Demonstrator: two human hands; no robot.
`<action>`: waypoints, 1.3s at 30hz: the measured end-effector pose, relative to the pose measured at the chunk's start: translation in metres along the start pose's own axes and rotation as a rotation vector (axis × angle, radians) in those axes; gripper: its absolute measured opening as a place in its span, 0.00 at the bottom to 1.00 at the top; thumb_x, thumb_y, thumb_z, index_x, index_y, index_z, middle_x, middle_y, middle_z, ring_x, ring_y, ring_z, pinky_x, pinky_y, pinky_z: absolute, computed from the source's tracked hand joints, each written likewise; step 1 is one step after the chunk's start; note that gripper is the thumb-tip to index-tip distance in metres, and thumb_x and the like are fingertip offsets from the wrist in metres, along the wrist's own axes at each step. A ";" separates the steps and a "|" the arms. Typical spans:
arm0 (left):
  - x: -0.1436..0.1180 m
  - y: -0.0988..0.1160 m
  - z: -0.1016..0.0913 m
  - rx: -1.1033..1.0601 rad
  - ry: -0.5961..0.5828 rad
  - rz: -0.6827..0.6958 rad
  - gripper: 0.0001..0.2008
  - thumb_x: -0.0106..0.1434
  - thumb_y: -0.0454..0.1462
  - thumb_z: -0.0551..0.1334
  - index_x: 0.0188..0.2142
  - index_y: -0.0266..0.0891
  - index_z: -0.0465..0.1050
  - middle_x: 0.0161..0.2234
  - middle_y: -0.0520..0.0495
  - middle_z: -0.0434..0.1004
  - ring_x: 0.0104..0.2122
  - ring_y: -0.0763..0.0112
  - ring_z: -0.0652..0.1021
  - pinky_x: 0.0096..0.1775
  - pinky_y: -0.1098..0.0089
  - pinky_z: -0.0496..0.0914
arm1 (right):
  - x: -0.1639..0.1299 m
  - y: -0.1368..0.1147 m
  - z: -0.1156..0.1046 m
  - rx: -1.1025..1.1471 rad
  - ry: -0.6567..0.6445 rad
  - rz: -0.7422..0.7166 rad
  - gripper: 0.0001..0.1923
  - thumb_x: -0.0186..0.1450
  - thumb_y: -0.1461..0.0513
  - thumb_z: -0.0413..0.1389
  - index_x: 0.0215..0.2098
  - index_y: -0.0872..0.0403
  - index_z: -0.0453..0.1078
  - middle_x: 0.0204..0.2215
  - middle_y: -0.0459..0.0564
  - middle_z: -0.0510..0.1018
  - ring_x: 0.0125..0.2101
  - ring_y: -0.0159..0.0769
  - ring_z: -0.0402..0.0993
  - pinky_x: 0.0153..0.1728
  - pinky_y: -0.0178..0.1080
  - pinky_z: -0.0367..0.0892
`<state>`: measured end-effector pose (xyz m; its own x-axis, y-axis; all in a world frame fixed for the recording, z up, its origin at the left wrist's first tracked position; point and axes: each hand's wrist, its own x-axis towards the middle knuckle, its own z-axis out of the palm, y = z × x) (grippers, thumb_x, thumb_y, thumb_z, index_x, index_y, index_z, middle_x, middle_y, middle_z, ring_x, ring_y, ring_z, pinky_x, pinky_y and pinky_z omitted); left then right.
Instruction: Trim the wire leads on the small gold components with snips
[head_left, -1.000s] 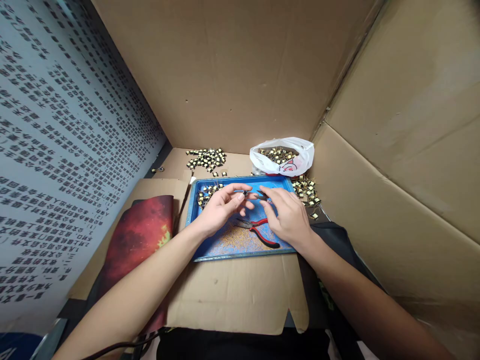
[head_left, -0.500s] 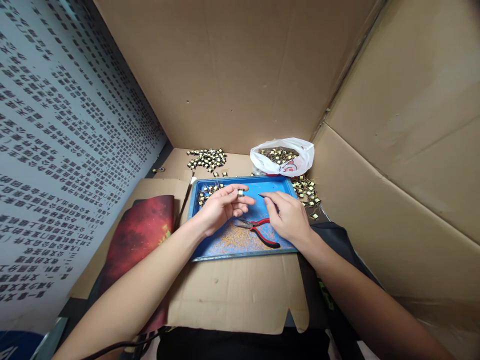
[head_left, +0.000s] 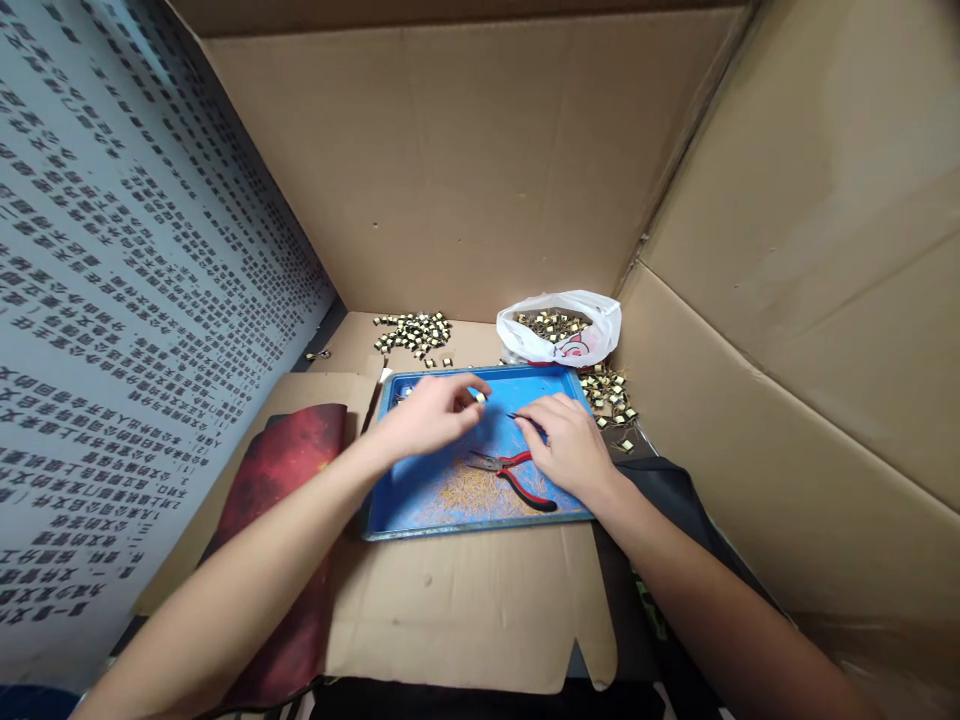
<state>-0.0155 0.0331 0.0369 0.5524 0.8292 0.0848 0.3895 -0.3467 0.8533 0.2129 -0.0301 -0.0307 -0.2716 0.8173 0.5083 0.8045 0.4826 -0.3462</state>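
My left hand (head_left: 431,418) is over the left part of a blue tray (head_left: 457,530), palm turned down. Its thumb and fingers pinch a small transformer-like coil part (head_left: 481,397), yellow and black. Over the tray's right side, my right hand (head_left: 568,442) is closed around a thin tool with a dark pointed tip (head_left: 511,415); most of it is hidden in the fingers. That tip points at the coil part but stands apart from it. Below the hands, red-and-black pliers (head_left: 529,492) lie in the tray among orange wire clippings (head_left: 469,490).
Behind the tray is a pile of coil parts (head_left: 414,333). A white plastic bag (head_left: 600,335) of similar parts stands at the back right, with more loose parts (head_left: 609,395) beside the tray. Cardboard walls (head_left: 480,170) rise behind and to the right. A red mat (head_left: 281,480) lies left.
My left hand has rolled from palm up to palm down, keeping the coil part. My right hand has shifted slightly left with the pointed tool. The camera view has tilted a little upward.
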 end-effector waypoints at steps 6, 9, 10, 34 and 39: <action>0.044 0.029 -0.070 0.425 0.289 0.003 0.35 0.58 0.41 0.72 0.63 0.35 0.70 0.30 0.47 0.81 0.33 0.59 0.79 0.48 0.63 0.68 | 0.002 -0.005 -0.002 -0.136 -0.083 -0.122 0.09 0.74 0.63 0.56 0.45 0.53 0.80 0.39 0.53 0.81 0.42 0.45 0.72 0.41 0.45 0.62; 0.052 0.032 -0.068 0.525 0.248 0.039 0.30 0.64 0.43 0.68 0.63 0.35 0.70 0.32 0.45 0.83 0.34 0.60 0.80 0.48 0.63 0.69 | 0.002 -0.007 -0.001 -0.145 -0.137 -0.145 0.09 0.74 0.63 0.55 0.46 0.52 0.79 0.37 0.53 0.81 0.42 0.44 0.71 0.41 0.45 0.61; 0.053 0.030 -0.061 0.544 0.210 0.057 0.26 0.66 0.43 0.66 0.60 0.35 0.73 0.32 0.45 0.83 0.33 0.61 0.80 0.46 0.64 0.69 | 0.003 -0.007 -0.001 -0.143 -0.143 -0.147 0.10 0.74 0.63 0.55 0.46 0.52 0.79 0.37 0.53 0.81 0.42 0.44 0.71 0.41 0.45 0.61; 0.158 -0.032 -0.020 0.951 -0.261 -0.095 0.19 0.60 0.38 0.63 0.49 0.41 0.84 0.42 0.43 0.87 0.42 0.59 0.83 0.46 0.69 0.72 | 0.004 -0.001 -0.002 -0.010 -0.251 -0.048 0.12 0.76 0.63 0.53 0.50 0.52 0.78 0.41 0.52 0.83 0.45 0.43 0.73 0.46 0.45 0.57; 0.154 -0.030 -0.048 0.995 -0.185 -0.098 0.26 0.62 0.40 0.61 0.58 0.35 0.78 0.52 0.38 0.82 0.51 0.55 0.80 0.54 0.66 0.70 | 0.004 0.000 -0.001 -0.007 -0.248 -0.049 0.12 0.76 0.63 0.53 0.50 0.52 0.78 0.41 0.52 0.83 0.45 0.43 0.73 0.46 0.45 0.57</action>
<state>0.0228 0.1923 0.0486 0.5574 0.8221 -0.1161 0.8292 -0.5581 0.0294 0.2119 -0.0270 -0.0278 -0.4310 0.8454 0.3155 0.7904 0.5224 -0.3201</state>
